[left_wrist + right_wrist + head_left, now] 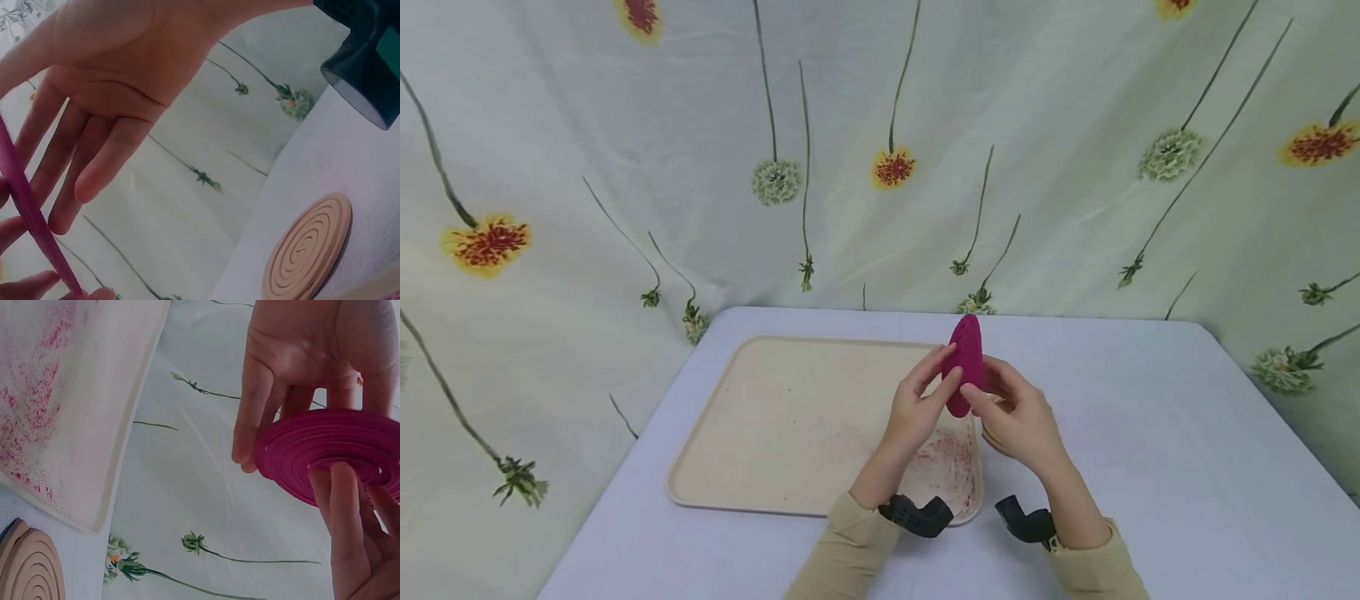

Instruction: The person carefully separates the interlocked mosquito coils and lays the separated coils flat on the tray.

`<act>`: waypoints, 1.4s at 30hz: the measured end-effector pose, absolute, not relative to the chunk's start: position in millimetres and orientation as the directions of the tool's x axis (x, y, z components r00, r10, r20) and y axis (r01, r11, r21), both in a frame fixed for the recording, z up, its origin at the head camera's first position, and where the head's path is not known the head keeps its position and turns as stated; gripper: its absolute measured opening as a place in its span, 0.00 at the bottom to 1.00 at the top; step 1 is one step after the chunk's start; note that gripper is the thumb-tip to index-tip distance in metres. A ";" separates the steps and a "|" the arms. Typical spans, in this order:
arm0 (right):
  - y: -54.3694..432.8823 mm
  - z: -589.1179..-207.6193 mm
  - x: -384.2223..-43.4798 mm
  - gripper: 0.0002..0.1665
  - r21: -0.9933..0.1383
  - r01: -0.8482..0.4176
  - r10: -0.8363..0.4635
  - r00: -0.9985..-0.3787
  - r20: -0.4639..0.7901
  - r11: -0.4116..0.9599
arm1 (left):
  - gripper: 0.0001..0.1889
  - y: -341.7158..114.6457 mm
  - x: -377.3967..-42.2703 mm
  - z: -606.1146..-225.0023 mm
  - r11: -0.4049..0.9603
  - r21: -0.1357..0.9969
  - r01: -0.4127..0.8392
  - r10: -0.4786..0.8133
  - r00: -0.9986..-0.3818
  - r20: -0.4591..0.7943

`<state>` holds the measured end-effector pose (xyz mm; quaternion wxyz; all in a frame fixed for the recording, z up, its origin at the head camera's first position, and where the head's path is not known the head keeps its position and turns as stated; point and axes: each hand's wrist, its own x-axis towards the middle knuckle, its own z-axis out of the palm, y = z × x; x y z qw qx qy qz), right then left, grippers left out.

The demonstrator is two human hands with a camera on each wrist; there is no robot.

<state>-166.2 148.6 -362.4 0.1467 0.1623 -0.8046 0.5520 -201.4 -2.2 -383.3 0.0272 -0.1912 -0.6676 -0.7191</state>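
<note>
In the head view, the right hand (1018,421) mostly hid a tan spiral disc (306,249). Both wrist views cropped the magenta disc (325,431).

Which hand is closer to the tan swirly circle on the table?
Right, it seems. In the head view, the right hand partly hides the tan swirly circle; the left hand is farther left, in front of the tray.

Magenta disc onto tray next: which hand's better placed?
Left, probably: in the head view, the left hand, touching the magenta disc, appears over the tray; the right hand, also touching, appears mostly past its right edge.
</note>
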 end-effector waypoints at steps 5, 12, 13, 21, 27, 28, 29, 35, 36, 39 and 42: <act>149.4 -366.4 -169.8 0.20 -0.848 -0.489 -0.136 -0.872 0.470 0.205 | 0.21 -0.6 -197.8 -380.8 -0.157 0.941 0.301 0.236 -0.913 0.331; 150.7 -371.4 -173.4 0.22 -0.839 -0.493 -0.094 -0.869 0.485 0.231 | 0.19 4.0 -182.8 -364.7 -0.049 0.911 0.409 0.154 -0.898 0.412; 150.6 -371.9 -173.6 0.22 -0.838 -0.493 -0.083 -0.869 0.488 0.233 | 0.19 4.3 -179.9 -361.7 -0.034 0.908 0.417 0.139 -0.898 0.418; 147.6 -372.0 -174.7 0.16 -0.873 -0.440 -0.011 -0.894 0.448 0.213 | 0.13 4.6 -174.2 -357.6 -0.040 0.879 0.476 0.086 -0.875 0.477; 147.4 -369.4 -173.1 0.16 -0.874 -0.414 -0.014 -0.905 0.425 0.254 | 0.14 2.9 -173.5 -356.4 0.015 0.872 0.489 0.094 -0.869 0.486; 147.8 -369.2 -173.2 0.16 -0.873 -0.418 -0.020 -0.904 0.427 0.252 | 0.14 3.0 -173.7 -356.4 0.019 0.872 0.489 0.095 -0.869 0.485; 148.2 -368.9 -173.2 0.16 -0.871 -0.423 -0.027 -0.902 0.431 0.248 | 0.13 3.0 -173.7 -356.2 0.021 0.872 0.490 0.096 -0.869 0.486; 149.7 -368.5 -175.1 0.14 -0.873 -0.444 -0.019 -0.893 0.449 0.203 | 0.13 3.4 -173.2 -355.5 0.018 0.851 0.525 0.094 -0.848 0.521; 149.9 -368.7 -175.4 0.14 -0.875 -0.440 -0.013 -0.894 0.447 0.200 | 0.13 3.6 -173.1 -355.4 0.020 0.848 0.530 0.094 -0.845 0.526; 150.1 -368.4 -175.1 0.14 -0.887 -0.416 0.004 -0.905 0.426 0.201 | 0.13 4.5 -172.6 -355.0 0.028 0.845 0.535 0.097 -0.842 0.530; 149.9 -368.2 -174.8 0.14 -0.895 -0.395 0.018 -0.913 0.408 0.209 | 0.13 5.1 -172.0 -354.7 0.038 0.847 0.530 0.101 -0.845 0.525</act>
